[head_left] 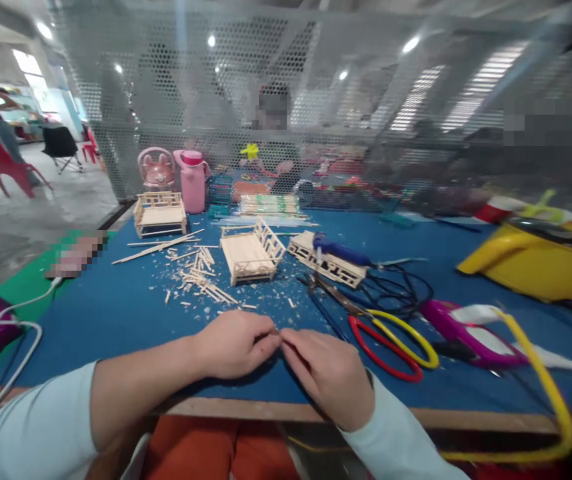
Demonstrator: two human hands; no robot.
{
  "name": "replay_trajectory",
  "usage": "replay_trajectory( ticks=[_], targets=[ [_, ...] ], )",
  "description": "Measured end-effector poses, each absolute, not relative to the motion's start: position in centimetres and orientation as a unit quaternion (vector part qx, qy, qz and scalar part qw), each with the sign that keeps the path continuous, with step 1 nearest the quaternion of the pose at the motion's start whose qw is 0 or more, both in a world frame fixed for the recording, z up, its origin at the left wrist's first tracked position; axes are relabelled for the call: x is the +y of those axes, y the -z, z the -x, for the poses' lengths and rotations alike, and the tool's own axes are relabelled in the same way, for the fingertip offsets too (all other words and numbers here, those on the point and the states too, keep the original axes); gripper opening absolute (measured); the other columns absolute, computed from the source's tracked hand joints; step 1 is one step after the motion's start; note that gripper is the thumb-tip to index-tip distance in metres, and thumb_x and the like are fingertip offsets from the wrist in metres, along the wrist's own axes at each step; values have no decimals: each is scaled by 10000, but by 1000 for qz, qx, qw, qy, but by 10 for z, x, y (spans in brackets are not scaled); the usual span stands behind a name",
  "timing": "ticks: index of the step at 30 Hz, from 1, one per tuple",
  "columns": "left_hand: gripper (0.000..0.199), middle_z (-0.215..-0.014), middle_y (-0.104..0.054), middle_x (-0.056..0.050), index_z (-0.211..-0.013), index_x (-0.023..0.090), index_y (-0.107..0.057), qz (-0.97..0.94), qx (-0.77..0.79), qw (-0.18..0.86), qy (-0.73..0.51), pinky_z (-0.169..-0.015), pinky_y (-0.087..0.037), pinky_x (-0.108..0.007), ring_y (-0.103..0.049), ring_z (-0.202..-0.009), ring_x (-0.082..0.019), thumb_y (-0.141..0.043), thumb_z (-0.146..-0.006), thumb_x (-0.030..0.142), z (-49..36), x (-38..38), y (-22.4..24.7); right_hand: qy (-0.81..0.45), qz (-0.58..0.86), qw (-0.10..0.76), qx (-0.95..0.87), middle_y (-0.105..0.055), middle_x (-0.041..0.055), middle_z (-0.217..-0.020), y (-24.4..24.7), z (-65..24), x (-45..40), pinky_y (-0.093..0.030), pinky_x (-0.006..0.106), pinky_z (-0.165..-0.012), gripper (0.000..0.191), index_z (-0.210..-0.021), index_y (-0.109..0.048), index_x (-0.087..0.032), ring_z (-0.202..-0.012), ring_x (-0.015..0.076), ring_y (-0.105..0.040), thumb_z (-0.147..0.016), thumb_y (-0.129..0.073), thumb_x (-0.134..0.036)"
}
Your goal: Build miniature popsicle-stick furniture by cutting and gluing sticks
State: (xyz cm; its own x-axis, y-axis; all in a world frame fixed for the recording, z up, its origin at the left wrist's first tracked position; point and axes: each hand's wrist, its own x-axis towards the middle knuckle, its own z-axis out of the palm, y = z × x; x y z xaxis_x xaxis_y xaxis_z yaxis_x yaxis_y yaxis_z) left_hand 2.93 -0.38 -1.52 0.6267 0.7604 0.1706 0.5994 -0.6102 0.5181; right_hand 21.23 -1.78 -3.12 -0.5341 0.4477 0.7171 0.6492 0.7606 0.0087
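Note:
My left hand (239, 343) and my right hand (329, 373) meet fingertip to fingertip above the front of the blue table mat (116, 320). Both are closed in a pinch; whatever lies between the fingers is too small or hidden to make out. Beyond them stands a miniature bed (249, 253) built of thin wooden sticks. Cut stick pieces (206, 280) and pale crumbs are strewn to its left. Red-and-yellow-handled scissors (386, 343) lie right of my right hand, near a small wooden lattice frame (336, 261) with a blue-handled tool (341, 250) on it.
A second stick-built bed (161, 213) stands at the back left, by a pink bottle (193, 180). A purple glue gun (471, 333) and its yellow cord occupy the right side, below a yellow container (541, 260). Behind a perforated metal screen (206, 87) sits another person.

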Motion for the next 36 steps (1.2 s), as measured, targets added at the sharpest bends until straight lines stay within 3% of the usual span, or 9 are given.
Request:
replay_trajectory(
  ticks=[6,9,16,20,24,26,29,32,36],
  targets=[
    [271,-784,-699,-45,-798,192,-607,-910,359,153,-138,-568,-403,-264,-642,-701,-188,-408,-914,334,-31,-5,14,-65,312,291,-902,-709,29,-706,13,-224,-9,-517,244,-566,204,-821,-649,-234,-616,149,-668,-831,-463,-150],
    [274,-790,-711,-29,-762,199,-594,-925,327,147,-124,-523,-380,-260,-650,-690,-180,-422,-903,358,-33,-8,13,-120,336,294,-887,-715,29,-729,-6,-228,8,-516,256,-563,224,-893,-647,-262,-619,164,-668,-796,-465,-175],
    [205,-843,-717,-13,-760,198,-582,-938,287,157,-118,-533,-402,-251,-657,-722,-165,-448,-876,301,-33,-10,13,5,451,230,-862,-733,48,-770,-17,-227,22,-507,304,-571,210,-793,-659,-227,-642,200,-681,-822,-458,-282],
    [208,-829,-712,-16,-796,192,-596,-940,280,156,-115,-564,-422,-250,-662,-736,-171,-431,-886,280,-31,-10,12,98,578,94,-805,-715,63,-654,-8,-274,18,-447,339,-466,232,-754,-658,-228,-539,247,-666,-809,-432,-231],
    [228,-835,-711,-20,-794,188,-599,-945,268,155,-105,-574,-425,-247,-657,-735,-167,-417,-899,277,-30,-13,11,165,639,59,-749,-708,113,-653,1,-332,20,-426,325,-474,294,-667,-654,-272,-580,242,-682,-744,-414,-121],
    [229,-833,-711,-17,-793,188,-601,-946,263,158,-103,-576,-424,-242,-653,-732,-161,-418,-902,272,-29,-14,11,125,603,69,-785,-727,100,-763,6,-342,19,-475,296,-546,299,-759,-687,-289,-692,221,-699,-779,-423,-150],
    [239,-830,-712,-15,-810,188,-611,-945,267,159,-103,-584,-424,-236,-651,-730,-156,-411,-911,270,-28,-14,10,88,570,76,-814,-705,93,-890,17,-330,13,-530,326,-697,277,-969,-693,-204,-797,224,-687,-840,-452,-244],
    [245,-836,-715,-15,-843,188,-623,-942,273,162,-106,-598,-427,-232,-652,-732,-154,-405,-920,271,-28,-13,9,98,591,72,-797,-665,91,-885,23,-308,10,-513,302,-704,296,-1036,-672,-183,-793,199,-662,-868,-431,-214],
    [241,-851,-721,-19,-875,191,-628,-941,277,160,-111,-607,-432,-231,-657,-743,-157,-409,-923,279,-28,-11,10,196,625,64,-753,-631,128,-905,17,-287,13,-468,334,-676,283,-1041,-671,-143,-784,242,-615,-855,-461,-183]
  ],
)
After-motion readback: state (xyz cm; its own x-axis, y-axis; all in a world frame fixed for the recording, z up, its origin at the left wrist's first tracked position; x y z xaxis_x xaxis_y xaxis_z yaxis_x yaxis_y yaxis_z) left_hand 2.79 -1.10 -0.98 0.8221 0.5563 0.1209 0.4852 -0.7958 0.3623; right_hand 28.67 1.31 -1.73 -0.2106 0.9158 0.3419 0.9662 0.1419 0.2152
